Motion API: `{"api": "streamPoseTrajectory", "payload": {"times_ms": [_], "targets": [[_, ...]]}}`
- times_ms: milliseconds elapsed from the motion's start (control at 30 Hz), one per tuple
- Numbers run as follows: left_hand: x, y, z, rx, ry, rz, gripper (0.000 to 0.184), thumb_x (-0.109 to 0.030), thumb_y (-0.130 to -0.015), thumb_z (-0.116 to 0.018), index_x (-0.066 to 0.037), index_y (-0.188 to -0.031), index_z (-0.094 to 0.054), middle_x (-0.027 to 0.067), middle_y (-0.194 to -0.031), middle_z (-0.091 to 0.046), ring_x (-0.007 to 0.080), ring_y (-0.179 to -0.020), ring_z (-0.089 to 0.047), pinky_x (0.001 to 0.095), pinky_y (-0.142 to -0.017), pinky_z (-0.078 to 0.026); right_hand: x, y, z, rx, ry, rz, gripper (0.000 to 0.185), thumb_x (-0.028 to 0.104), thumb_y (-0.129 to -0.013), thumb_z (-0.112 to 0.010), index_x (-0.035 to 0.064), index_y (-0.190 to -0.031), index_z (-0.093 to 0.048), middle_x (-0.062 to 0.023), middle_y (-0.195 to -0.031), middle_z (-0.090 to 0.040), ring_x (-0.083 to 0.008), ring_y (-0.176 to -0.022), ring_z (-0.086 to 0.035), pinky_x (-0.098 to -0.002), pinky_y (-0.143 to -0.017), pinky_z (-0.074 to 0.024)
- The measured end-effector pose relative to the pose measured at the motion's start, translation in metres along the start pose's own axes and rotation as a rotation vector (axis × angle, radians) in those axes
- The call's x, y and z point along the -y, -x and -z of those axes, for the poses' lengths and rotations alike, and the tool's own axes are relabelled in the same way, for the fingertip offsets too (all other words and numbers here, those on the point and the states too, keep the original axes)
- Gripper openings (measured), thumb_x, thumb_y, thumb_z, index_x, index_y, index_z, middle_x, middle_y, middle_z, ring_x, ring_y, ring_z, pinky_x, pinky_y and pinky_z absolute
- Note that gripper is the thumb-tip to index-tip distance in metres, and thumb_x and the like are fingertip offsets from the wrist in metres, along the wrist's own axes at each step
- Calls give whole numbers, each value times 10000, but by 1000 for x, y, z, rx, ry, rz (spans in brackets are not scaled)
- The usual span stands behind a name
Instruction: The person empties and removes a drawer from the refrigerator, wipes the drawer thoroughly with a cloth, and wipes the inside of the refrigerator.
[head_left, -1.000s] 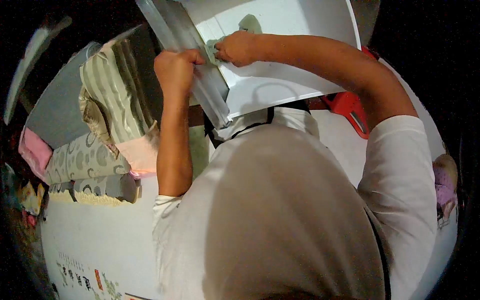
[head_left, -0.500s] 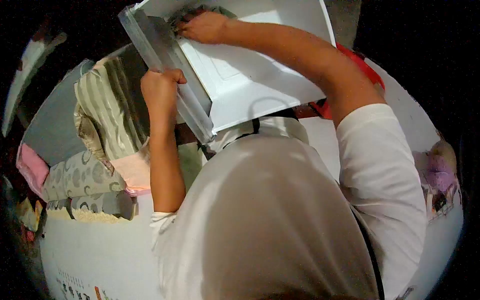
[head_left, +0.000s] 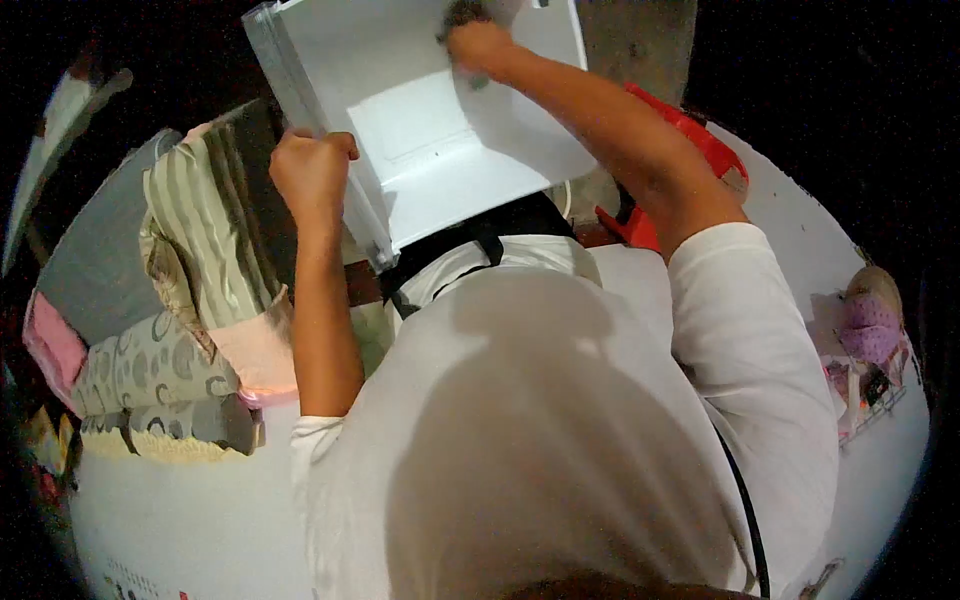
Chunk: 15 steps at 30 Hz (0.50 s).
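One white bin (head_left: 400,65) tilts in front of you, your right forearm (head_left: 590,115) crossing its rim. One striped fabric bundle (head_left: 212,225) stands left; one red plastic object (head_left: 690,128), partly hidden by that forearm, sits right. Your left hand (head_left: 312,172) grips the bin's greyish edge strip (head_left: 283,75); your right hand (head_left: 480,48), closed, clutches one blurred cloth (head_left: 464,13) inside.

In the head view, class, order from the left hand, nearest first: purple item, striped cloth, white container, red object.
1. White container, gripped by the left hand
2. Striped cloth, left
3. Red object, right
4. Purple item, far right
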<state>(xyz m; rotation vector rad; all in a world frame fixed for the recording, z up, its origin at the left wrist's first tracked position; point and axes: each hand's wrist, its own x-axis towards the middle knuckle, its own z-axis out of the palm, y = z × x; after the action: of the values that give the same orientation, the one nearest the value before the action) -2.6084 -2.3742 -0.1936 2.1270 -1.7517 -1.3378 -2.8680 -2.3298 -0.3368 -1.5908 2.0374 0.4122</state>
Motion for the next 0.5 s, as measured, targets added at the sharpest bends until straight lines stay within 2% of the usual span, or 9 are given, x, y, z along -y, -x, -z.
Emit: {"api": "streamPoseTrajectory", "payload": {"times_ms": [67, 100, 167, 200, 267, 300, 367, 467, 500], "targets": [[0, -2, 0, -54, -60, -38, 209, -97, -538, -682, 50, -657, -594, 202, -637, -623, 333, -583, -597, 374, -607, -481, 2, 8, -24, 315, -103, 282, 291, 150, -789, -652, 19, -1041, -711, -226, -965, -709, -390, -900, -692, -483, -817, -548], [5, -5, 0, -126, -89, -75, 209, -96, -535, -682, 49, -662, -600, 216, -653, -634, 361, -604, -611, 384, -625, -492, 3, 15, -17, 309, -98, 284, 291, 150, -789, -652, 19, -1041, -711, -226, -965, -709, -390, -900, -692, -483, -817, -548], [9, -4, 3, -199, -120, -99, 210, -95, -532, -682, 48, -667, -605, 230, -668, -645, 389, -626, -626, 393, -642, -503, 12, 43, -3, -5, -294, 101, 264, 125, -801, -567, -42, -958, -699, -251, -998, -687, -443, -934, -649, -493, -864, -513], [5, -6, 9, -172, -88, -62, 218, -96, -532, -684, 52, -675, -609, 231, -680, -650, 402, -651, -634, 400, -661, -507, 13, 44, 7, -4, -293, 107, 264, 125, -801, -567, -42, -958, -699, -251, -998, -687, -443, -934, -649, -493, -864, -513], [0, -11, 16, -148, -54, -24, 226, -96, -532, -686, 56, -683, -612, 232, -693, -655, 415, -676, -643, 407, -679, -511, 15, 35, 31, -548, -418, 50, 295, 125, -790, -570, -12, -1022, -691, -253, -1020, -682, -427, -932, -651, -486, -853, -516], [-2, -12, 19, -152, -35, -7, 237, -95, -532, -688, 63, -691, -612, 236, -706, -659, 415, -685, -645, 409, -686, -511, 15, 26, 35, -552, -415, 52, 295, 125, -790, -570, -12, -1022, -691, -253, -1020, -682, -427, -932, -651, -486, -853, -516], [-6, -11, 22, -159, -15, 8, 247, -94, -533, -689, 71, -699, -611, 239, -719, -662, 414, -694, -646, 410, -693, -511, 13, 6, 43, -832, -432, -2, 448, 140, -916, -565, -59, -1312, -496, -306, -1227, -550, -488, -1146, -522, -500, -1040, -404], [-12, -8, 21, -155, -23, -25, 260, -89, -529, -695, 81, -704, -605, 236, -721, -660, 407, -686, -641, 408, -684, -509, 30, -16, 92, -1015, -582, -4, 437, 72, -908, -520, -93, -1309, -465, -333, -1220, -517, -502, -1129, -506, -513, -1009, -418], [-14, -8, 19, -166, 42, -22, 258, -87, -527, -697, 81, -698, -601, 233, -707, -654, 403, -674, -636, 408, -674, -506, 35, -33, 93, -1090, -515, -45, 471, 26, -879, -523, -89, -1329, -450, -322, -1243, -498, -492, -1151, -485, -519, -1009, -416]]}}
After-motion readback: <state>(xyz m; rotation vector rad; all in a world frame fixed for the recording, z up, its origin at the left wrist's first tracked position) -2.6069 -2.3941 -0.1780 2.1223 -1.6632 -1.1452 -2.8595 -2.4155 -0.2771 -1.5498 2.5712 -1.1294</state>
